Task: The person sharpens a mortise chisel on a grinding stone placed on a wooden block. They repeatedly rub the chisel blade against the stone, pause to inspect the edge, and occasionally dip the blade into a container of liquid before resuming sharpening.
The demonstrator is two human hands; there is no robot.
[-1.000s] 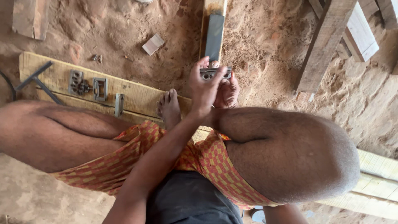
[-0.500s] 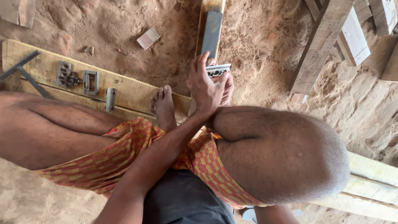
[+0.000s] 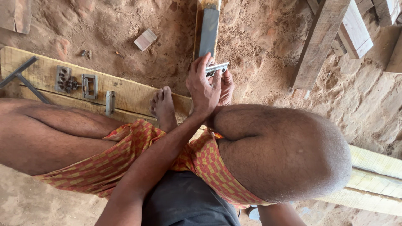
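Note:
I squat over a sandy floor. My left hand [image 3: 203,83] reaches out between my knees, its fingers pressed on top of a small shiny metal piece [image 3: 217,68]. Just behind and to the right, my right hand [image 3: 227,87] holds the same piece from below. The piece sits at the near end of a long dark flat stone [image 3: 208,29] that lies on a narrow wooden strip and runs away from me. My bare foot [image 3: 163,106] rests on a pale wooden plank [image 3: 130,94].
On the plank to the left lie several small metal fittings [image 3: 89,86] and a metal bar tool [image 3: 20,74]. A small wood block [image 3: 145,39] lies on the sand. Timber beams [image 3: 320,46] are stacked at the upper right, and pale boards [image 3: 372,167] lie at the right.
Both hands have stayed on the metal piece at the stone's near end. The view has shifted a little, so the plank and fittings sit further left.

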